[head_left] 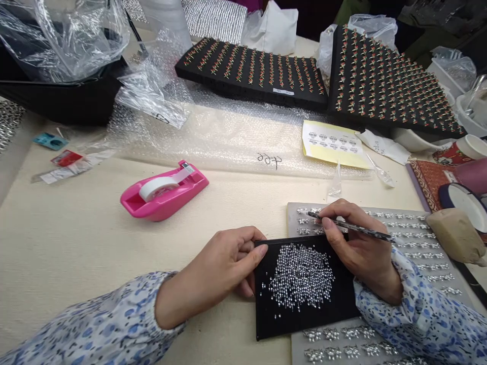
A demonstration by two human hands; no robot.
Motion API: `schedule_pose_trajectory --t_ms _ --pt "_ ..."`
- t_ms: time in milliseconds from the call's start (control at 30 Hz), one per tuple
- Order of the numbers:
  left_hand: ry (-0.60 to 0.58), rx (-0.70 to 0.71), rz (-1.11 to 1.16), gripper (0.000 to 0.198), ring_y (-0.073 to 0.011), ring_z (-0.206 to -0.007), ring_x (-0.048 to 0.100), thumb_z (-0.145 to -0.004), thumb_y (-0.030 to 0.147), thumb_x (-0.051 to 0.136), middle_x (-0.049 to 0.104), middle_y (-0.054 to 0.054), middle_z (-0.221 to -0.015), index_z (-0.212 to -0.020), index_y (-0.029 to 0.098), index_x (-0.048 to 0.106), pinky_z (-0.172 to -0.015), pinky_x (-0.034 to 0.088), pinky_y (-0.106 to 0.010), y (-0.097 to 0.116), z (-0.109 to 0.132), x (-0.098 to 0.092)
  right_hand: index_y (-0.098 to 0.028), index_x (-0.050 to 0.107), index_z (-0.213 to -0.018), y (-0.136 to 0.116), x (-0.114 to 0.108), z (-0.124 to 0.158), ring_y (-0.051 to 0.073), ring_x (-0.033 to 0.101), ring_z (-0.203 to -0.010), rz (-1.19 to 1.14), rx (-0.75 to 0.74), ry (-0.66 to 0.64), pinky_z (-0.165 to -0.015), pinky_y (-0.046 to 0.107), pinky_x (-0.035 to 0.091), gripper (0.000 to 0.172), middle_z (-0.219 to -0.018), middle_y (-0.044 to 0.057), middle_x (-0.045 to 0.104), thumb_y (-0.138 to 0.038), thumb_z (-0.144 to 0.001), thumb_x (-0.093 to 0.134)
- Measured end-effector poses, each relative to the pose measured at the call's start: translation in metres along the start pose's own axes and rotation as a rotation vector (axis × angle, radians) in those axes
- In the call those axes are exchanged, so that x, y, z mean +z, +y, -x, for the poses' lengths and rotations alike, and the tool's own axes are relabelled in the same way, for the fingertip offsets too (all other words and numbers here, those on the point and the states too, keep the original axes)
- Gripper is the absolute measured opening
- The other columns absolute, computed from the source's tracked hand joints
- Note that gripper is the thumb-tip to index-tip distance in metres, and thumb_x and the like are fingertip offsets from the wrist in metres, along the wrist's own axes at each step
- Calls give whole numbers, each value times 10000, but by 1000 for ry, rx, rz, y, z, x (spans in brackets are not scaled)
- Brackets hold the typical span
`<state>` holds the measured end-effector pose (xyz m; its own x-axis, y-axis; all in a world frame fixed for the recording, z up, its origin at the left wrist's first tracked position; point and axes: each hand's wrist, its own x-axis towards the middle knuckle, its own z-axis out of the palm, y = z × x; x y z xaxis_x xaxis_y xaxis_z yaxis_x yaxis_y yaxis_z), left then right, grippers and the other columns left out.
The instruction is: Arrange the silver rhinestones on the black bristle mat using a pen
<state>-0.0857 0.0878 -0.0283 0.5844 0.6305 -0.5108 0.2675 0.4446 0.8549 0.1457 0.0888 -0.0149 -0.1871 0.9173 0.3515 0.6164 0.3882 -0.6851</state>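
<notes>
black rectangular pad [304,319] heaped with loose silver rhinestones [300,276] lies clasped at its edge by the left hand [216,268], as the right hand [359,256] pinches a slim speckled pick [353,227], tip pointing left past the pad's far edge.
</notes>
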Motion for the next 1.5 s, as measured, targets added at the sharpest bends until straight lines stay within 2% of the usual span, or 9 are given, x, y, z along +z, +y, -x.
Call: schedule_pose_trajectory --t_ms 367,867,1500 --pt "-3 -1 5 246 -114 -459 608 -869 379 472 584 14 -611 -917 140 503 -418 491 -157 -2 -1 0 -172 593 -847 0 0 0 130 570 -720 -14 -13 -16 -649 307 452 140 -764 15 604 -77 -751 555" --pt "-4 6 15 231 -105 -460 603 -876 367 472 579 16 -622 -909 139 497 -418 484 -147 0 0 0 -189 597 -849 2 1 2 138 583 -720 -5 -4 26 -646 306 459 139 -777 17 612 -97 -752 559" --pt "14 9 19 207 -96 -443 600 -880 350 471 562 38 -595 -896 147 504 -408 473 -128 2 -2 1 -193 595 -863 1 0 0 139 577 -727 7 -10 -16 -653 313 463 145 -771 15 615 -101 -759 555"
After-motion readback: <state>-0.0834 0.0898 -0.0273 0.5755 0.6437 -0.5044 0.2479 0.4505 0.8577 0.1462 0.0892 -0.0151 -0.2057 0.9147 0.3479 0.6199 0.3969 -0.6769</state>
